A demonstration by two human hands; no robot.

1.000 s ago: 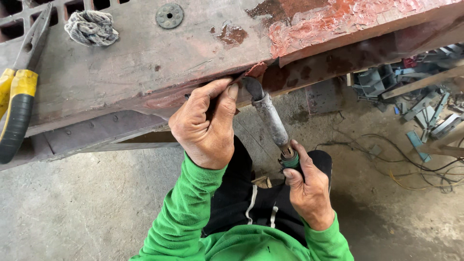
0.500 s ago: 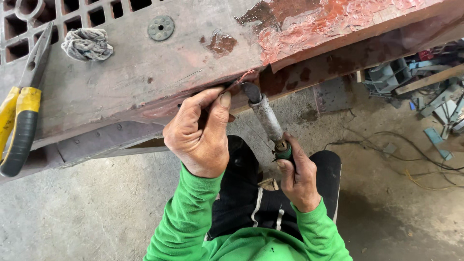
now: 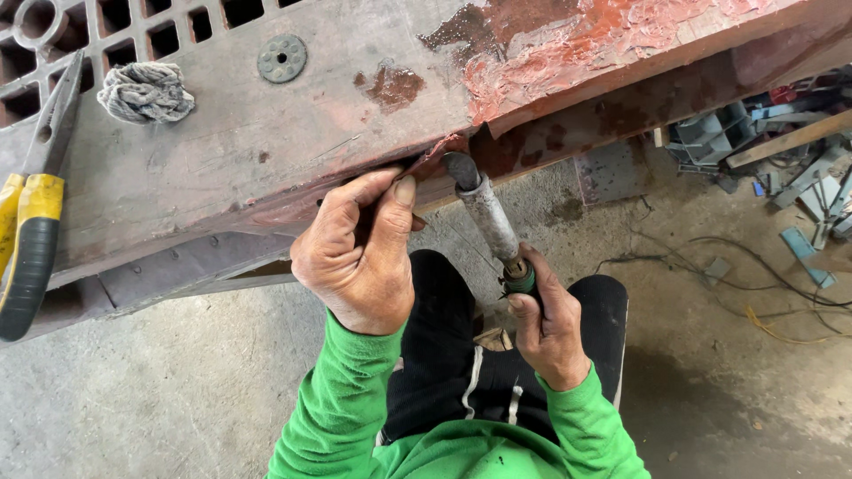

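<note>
Soft even daylight, sharp focus, faint shadows, slight edge distortion.

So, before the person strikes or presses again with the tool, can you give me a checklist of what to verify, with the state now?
1. Right hand grips the tool by its green handle: ok.
2. Head of the metal tool sits at the edge of the worn red-painted beam: ok, though actual contact cannot be told.
3. Left hand fingertips are clear of the tool head: not ok, they are pressed at the beam edge close beside it.
4. What the left hand pinches: cannot tell.
5. Yellow-handled pliers and the rag ball lie away from the work spot: ok.
</note>
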